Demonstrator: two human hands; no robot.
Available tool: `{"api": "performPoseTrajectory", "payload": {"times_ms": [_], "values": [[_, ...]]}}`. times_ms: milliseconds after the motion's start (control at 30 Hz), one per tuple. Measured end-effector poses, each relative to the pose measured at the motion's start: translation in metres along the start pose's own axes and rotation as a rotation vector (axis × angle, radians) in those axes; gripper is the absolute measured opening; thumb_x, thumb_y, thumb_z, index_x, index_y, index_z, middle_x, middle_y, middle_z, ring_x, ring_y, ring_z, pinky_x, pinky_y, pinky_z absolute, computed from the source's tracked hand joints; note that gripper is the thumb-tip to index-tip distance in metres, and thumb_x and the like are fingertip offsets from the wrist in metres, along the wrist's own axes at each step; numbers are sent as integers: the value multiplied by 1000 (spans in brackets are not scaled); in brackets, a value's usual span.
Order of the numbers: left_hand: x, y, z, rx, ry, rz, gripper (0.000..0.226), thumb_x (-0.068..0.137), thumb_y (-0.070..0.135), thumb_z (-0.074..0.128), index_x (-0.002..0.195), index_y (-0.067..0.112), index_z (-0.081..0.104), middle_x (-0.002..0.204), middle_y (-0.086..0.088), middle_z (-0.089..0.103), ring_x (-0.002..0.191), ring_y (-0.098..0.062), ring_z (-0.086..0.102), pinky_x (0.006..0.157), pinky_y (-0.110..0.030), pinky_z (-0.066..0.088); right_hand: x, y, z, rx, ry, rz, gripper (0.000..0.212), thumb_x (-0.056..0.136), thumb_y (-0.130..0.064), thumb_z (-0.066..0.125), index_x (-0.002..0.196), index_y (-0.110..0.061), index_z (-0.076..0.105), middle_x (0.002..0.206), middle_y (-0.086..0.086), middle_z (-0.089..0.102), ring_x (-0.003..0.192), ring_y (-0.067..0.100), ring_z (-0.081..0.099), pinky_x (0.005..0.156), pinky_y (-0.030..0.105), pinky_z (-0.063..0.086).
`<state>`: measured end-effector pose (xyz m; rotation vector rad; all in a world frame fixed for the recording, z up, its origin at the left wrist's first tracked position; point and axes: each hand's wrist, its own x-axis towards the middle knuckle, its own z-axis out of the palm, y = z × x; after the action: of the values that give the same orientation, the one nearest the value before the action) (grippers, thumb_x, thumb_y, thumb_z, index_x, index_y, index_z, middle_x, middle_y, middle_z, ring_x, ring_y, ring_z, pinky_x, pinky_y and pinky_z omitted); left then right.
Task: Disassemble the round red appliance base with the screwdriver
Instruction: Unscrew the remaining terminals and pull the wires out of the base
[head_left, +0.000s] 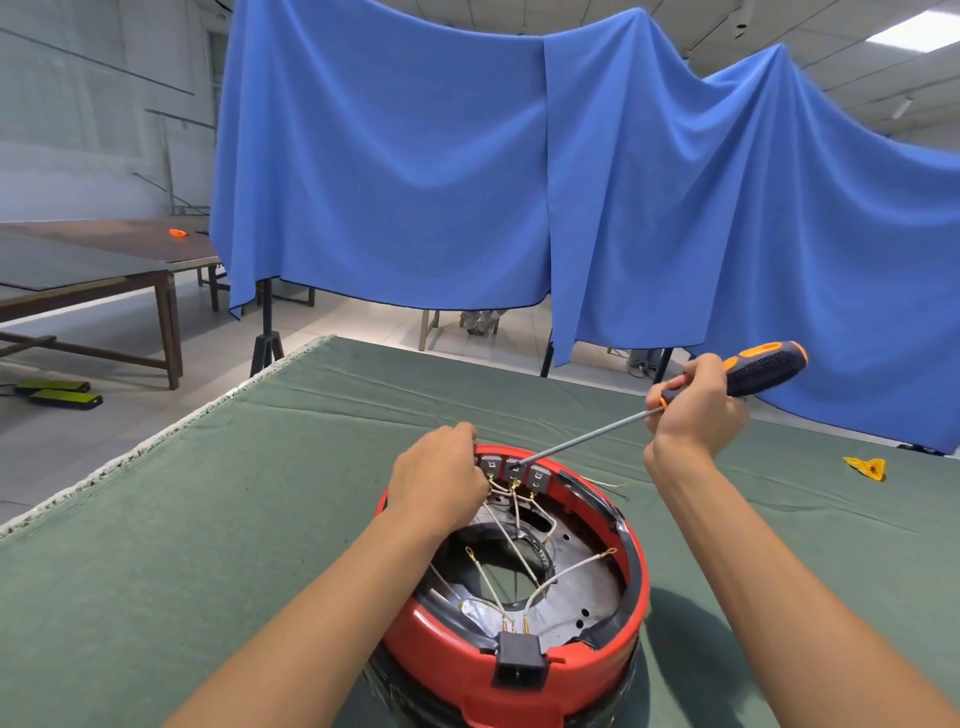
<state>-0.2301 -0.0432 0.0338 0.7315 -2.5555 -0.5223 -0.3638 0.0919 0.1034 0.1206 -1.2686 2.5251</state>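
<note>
The round red appliance base (447, 654) lies open side up on the green-covered table (208, 519), showing a metal plate, white wires and a black socket at its near edge. My left hand (439, 475) grips the far left rim, fingers curled next to three grey terminal blocks (514, 473). My right hand (696, 410) holds a screwdriver (763, 366) with an orange and dark handle. Its long shaft slants down to the left, and the tip rests at the middle terminal block.
A small yellow piece (866, 466) lies on the table at the right. Blue cloth (519, 182) hangs on stands behind the table. A brown wooden table (104, 270) stands at the left, with two flat yellow-black objects (62, 393) on the floor beneath.
</note>
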Motion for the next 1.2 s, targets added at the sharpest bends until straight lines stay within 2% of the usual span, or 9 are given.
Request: {"api": "performPoseTrajectory", "payload": {"times_ms": [100, 200, 433, 567, 700, 867, 967, 1100, 1200], "values": [[-2, 3, 0, 112, 10, -4, 31, 86, 11, 48, 114, 17, 59, 113, -3, 63, 105, -25, 54, 83, -34, 41, -10, -1, 3, -10, -58, -41, 39, 69, -14, 52, 32, -21, 45, 34, -6, 36, 30, 14, 39, 38, 14, 27], [0, 2, -2, 223, -18, 42, 32, 84, 13, 51, 114, 21, 61, 112, -3, 64, 108, -25, 55, 84, -36, 41, -17, 3, 3, -17, -80, -58, 28, 66, -18, 53, 40, -19, 42, 35, -4, 36, 30, 15, 40, 38, 16, 28], [5, -11, -9, 120, -170, 165, 46, 82, 10, 56, 127, 20, 54, 118, -6, 62, 112, -28, 55, 81, -31, 44, -29, 10, -1, -27, -101, -127, 24, 67, -18, 52, 49, -10, 39, 34, -4, 39, 33, 15, 44, 40, 17, 34], [11, -13, -11, 67, -222, 182, 61, 81, 3, 50, 136, 28, 50, 129, -5, 59, 118, -27, 53, 95, -34, 44, -32, 6, -7, -29, -120, -175, 23, 68, -17, 52, 51, -9, 39, 35, -4, 40, 35, 18, 45, 42, 20, 34], [18, -11, -12, 31, -221, 139, 64, 82, -4, 43, 134, 31, 52, 130, -5, 60, 118, -26, 54, 94, -33, 45, -42, 2, -13, -45, -177, -272, 20, 71, -14, 51, 53, -8, 42, 36, -3, 46, 36, 16, 46, 42, 20, 35], [12, -2, 0, 122, -128, 103, 57, 86, 8, 48, 136, 36, 48, 129, -3, 58, 119, -26, 52, 91, -34, 42, -56, 1, -15, -66, -292, -362, 17, 75, -11, 49, 59, -8, 44, 39, 0, 52, 36, 11, 46, 43, 18, 38], [8, -4, 3, 120, -70, 111, 58, 84, 10, 49, 136, 37, 48, 130, -1, 57, 122, -24, 49, 94, -35, 41, -60, -2, -12, -69, -320, -376, 16, 73, -6, 48, 59, -9, 40, 45, 16, 44, 34, 13, 45, 41, 17, 35], [8, -6, 1, 59, -56, 103, 58, 82, 12, 50, 133, 38, 50, 131, 3, 57, 122, -22, 49, 94, -33, 42, -46, -2, 1, -78, -249, -332, 21, 71, -8, 47, 57, -14, 33, 44, 7, 34, 31, 15, 39, 38, 15, 28], [8, -7, 1, 40, -52, 97, 57, 81, 13, 50, 132, 39, 52, 130, 3, 59, 120, -21, 51, 91, -32, 43, -25, 2, 11, -119, -159, -231, 10, 68, -15, 47, 68, -9, 39, 45, 7, 33, 28, 16, 35, 36, 15, 26]]}}
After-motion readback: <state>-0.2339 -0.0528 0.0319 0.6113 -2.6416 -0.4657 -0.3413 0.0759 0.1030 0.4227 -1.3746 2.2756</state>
